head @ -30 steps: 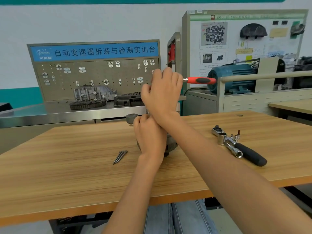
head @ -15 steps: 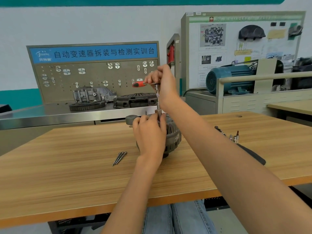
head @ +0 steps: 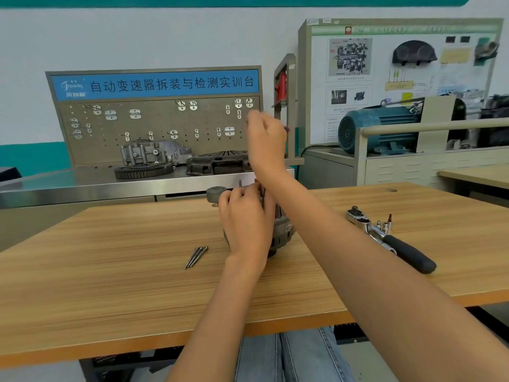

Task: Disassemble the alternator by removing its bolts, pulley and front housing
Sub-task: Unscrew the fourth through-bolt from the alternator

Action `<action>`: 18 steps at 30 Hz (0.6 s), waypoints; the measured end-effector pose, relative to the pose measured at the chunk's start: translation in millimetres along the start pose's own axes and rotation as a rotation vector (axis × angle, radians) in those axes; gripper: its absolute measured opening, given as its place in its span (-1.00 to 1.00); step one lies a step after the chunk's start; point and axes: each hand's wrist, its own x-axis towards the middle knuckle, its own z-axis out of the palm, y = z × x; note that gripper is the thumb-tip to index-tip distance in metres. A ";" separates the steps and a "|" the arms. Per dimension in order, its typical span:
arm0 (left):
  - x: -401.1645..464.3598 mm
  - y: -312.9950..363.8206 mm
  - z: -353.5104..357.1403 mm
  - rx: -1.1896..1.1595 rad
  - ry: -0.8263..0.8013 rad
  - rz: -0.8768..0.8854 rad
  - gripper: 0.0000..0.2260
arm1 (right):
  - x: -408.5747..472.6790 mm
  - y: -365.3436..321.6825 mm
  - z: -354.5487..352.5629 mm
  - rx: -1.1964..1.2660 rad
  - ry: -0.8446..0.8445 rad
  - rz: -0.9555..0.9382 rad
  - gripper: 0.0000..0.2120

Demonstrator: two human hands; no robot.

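Alternator (head: 281, 230) stands mid-desk, nearer the far edge, largely hidden behind the left hand (head: 246, 216). Left hand wraps its top with fingers curled over the housing, apparently to hold the body against turning. Right hand (head: 265, 140) is raised above it, fist closed round a tool handle; only a small dark end pokes out at the right of the fist, so the tool type cannot be confirmed here. A thin shaft (head: 263, 197) drops toward the alternator top, probably a driver seated on a bolt; the contact point is hidden.

Pulled bolts (head: 196, 256) lie bunched together on the desk (head: 110, 271), left of the alternator, parked within reach; looks like three long ones, count not certain. One black-handled ratchet (head: 391, 238) lies toward the right edge, with a small cluster of sockets and bits (head: 384, 226) just beside it, roughly four.

Judgement: still at the bolt stage; pulley and front housing appear not yet off.
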 end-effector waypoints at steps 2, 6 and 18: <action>-0.3 0.7 0.2 0.004 0.021 0.016 -0.80 | 6.6 -2.0 -4.7 0.179 -0.045 0.167 -0.57; -1.0 0.9 0.2 0.034 0.032 0.038 -0.74 | 13.0 -5.5 -13.0 0.439 -0.139 0.313 -0.58; 0.7 -0.8 -7.6 -0.007 -0.077 0.001 -0.85 | -15.9 16.3 -0.5 -0.972 0.142 -0.385 -0.81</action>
